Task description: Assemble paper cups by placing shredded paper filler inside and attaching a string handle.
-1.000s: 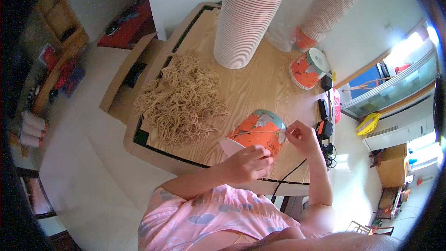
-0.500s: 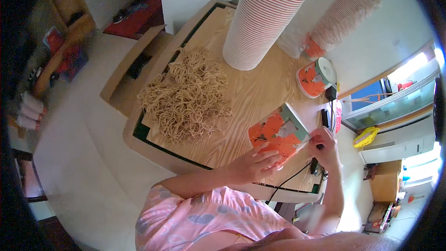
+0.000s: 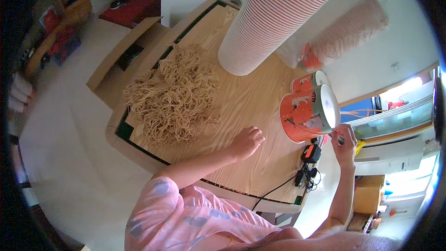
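Observation:
An orange paper bucket (image 3: 297, 111) with a green band and a pale round end lies tilted at the right of the table. A thin cord runs along its near side. My right hand (image 3: 344, 143) pinches this cord at the bucket's green end. Whether the bucket rests on the table or hangs, I cannot tell. Apart from it, my left hand (image 3: 247, 144) hovers over the wood with loosely bent fingers and nothing visible in them. To its left spreads a heap of tan cords (image 3: 172, 97). A similar bucket (image 3: 303, 82) stands partly hidden behind the first.
A tall stack of nested paper buckets (image 3: 272, 23) rises at the back of the wooden table (image 3: 232, 111). Another stack in clear plastic (image 3: 348, 28) leans behind it. A black adapter (image 3: 311, 152) with cables lies by the right edge. An open cardboard box (image 3: 123, 60) adjoins the left side.
My left hand has let go of the bucket and drawn back left. The bucket has moved up and right with my right hand, in front of the other bucket.

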`<control>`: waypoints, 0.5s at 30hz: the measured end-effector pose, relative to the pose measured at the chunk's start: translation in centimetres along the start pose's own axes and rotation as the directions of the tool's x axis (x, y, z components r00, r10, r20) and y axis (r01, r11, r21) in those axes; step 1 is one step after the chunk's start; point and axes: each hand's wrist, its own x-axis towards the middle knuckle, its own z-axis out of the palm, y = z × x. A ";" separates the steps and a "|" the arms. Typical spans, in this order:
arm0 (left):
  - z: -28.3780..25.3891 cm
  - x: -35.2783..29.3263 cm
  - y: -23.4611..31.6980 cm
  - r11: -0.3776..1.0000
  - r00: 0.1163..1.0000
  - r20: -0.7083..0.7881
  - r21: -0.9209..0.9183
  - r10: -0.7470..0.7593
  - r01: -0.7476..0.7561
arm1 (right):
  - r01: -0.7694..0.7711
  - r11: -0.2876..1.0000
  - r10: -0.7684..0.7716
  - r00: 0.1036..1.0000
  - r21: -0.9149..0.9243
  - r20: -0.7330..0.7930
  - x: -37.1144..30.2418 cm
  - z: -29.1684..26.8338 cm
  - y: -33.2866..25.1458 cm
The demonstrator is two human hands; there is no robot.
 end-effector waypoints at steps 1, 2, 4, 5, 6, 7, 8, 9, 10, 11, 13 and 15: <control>0.7 1.0 -0.5 1.000 1.000 -0.006 -0.002 -0.003 0.003 | 0.012 1.000 -0.012 1.000 0.000 -0.022 0.4 0.1 0.6; 1.4 2.0 -1.0 1.000 0.998 0.053 0.025 -0.020 0.018 | 0.024 1.000 -0.024 0.999 0.001 -0.044 0.8 0.1 1.2; 3.4 3.9 -2.3 0.997 0.992 0.110 0.053 -0.054 0.048 | 0.073 0.994 -0.079 0.995 -0.085 -0.060 2.0 -0.5 3.6; 4.2 4.7 -3.0 0.993 0.994 0.092 0.105 -0.060 0.050 | 0.134 0.982 -0.145 0.987 -0.133 -0.076 3.0 -0.7 4.8; 6.0 7.1 -2.9 0.993 0.998 0.067 0.115 -0.014 0.006 | 0.060 0.980 -0.075 0.995 -0.190 -0.072 3.1 -2.8 5.2; 6.5 8.5 -3.1 0.993 0.999 0.052 0.115 -0.017 0.011 | 0.018 0.984 -0.038 0.993 -0.179 -0.112 3.4 -3.2 6.4; 6.9 9.9 -3.3 0.993 0.986 0.165 0.115 -0.035 0.016 | -0.024 0.986 -0.002 0.988 -0.165 -0.152 3.6 -3.5 7.9; 7.8 11.2 -3.9 0.994 0.957 0.285 0.111 -0.053 0.022 | 0.028 0.972 -0.065 0.986 -0.232 -0.151 4.3 -3.2 9.2; 8.7 12.2 -4.2 0.994 0.958 0.280 0.109 -0.058 0.028 | 0.036 0.972 -0.071 0.987 -0.232 -0.146 4.6 -2.8 10.3; 9.5 13.1 -4.6 0.993 0.962 0.272 0.114 -0.039 0.008 | -0.016 0.985 -0.012 0.987 -0.171 -0.159 4.9 -2.4 11.2; 10.9 14.8 -4.8 0.994 0.965 0.261 0.113 -0.019 -0.012 | -0.053 0.985 0.029 0.988 -0.163 -0.150 5.3 -1.7 13.4; 12.0 16.3 -4.9 0.995 0.962 0.271 0.094 0.009 -0.036 | -0.039 0.984 0.011 0.988 -0.173 -0.157 5.5 -0.9 16.0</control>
